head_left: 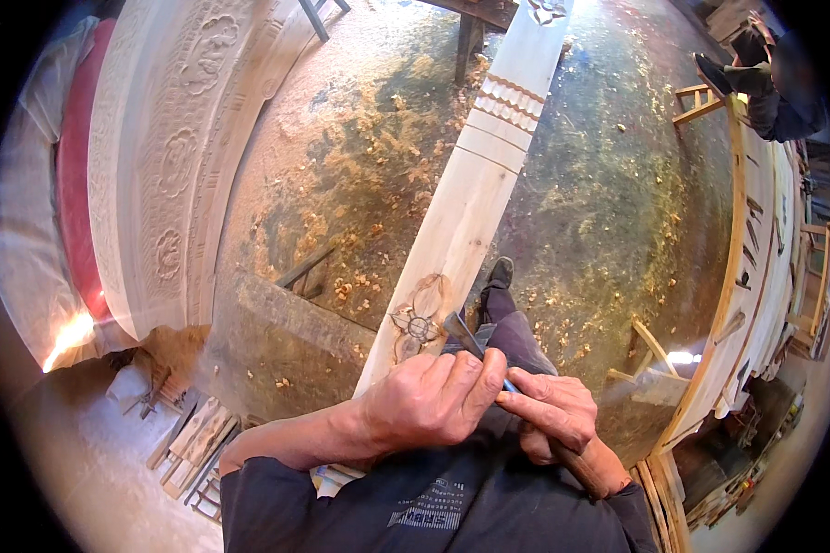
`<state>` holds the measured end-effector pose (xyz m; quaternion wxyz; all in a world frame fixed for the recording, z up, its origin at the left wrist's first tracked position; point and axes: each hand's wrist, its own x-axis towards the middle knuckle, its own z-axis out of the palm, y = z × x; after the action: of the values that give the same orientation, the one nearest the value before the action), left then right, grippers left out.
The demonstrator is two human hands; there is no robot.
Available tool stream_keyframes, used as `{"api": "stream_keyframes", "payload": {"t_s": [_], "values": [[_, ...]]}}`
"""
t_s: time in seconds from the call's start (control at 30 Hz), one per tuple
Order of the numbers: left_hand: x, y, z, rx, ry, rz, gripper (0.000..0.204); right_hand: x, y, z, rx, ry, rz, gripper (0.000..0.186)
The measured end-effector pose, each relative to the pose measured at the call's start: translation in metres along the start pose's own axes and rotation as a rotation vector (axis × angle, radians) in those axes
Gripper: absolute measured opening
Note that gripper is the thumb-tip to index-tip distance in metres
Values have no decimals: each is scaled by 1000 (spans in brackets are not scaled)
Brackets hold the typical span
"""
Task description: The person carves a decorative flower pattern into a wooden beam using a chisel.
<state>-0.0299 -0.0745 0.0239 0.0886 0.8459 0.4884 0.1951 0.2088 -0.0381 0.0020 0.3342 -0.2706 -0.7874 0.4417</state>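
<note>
chisel (464, 334), left hand (426, 396) gripping, right hand (560, 410) gripping, plank (466, 207) (carved) near

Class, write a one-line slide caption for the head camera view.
Left hand and right hand hold a chisel near a flower design on a long wooden plank.

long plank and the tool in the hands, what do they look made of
Long plank: pale solid wood, apparently bare and smoothed, judging by its matt surface, small dark knot and raw-looking carved cuts.

Tool: the flared end looks like dull grey metal, perhaps steel, from its slight sheen; the rest is too covered to be sure.
</note>
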Motion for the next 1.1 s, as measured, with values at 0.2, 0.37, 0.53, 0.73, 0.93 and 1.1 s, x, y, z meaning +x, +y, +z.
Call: {"api": "stream_keyframes", "payload": {"t_s": [0.2, 0.37, 0.53, 0.73, 0.93, 1.1], "values": [[0, -4, 3, 18, 20, -9, 33, 6, 6, 5, 35, -7, 9, 49], [2, -6, -3, 29, 36, 26, 37, 10, 1, -6, 91, -48, 49, 44], [3, -5, -3, -57, 127, 74, 45, 6, -9, -16, 84, -43, 67, 47], [-4, -5, -1, -22, 98, 71, 40, 3, -5, -5, 40, -33, 16, 48], [-1, -5, -1, 20, 65, 55, 32, 9, -5, -9, 9, -92, 32, 49], [-3, -2, -2, 1, 31, 12, 40, 9, 3, -8, 33, -84, 7, 51]]}}
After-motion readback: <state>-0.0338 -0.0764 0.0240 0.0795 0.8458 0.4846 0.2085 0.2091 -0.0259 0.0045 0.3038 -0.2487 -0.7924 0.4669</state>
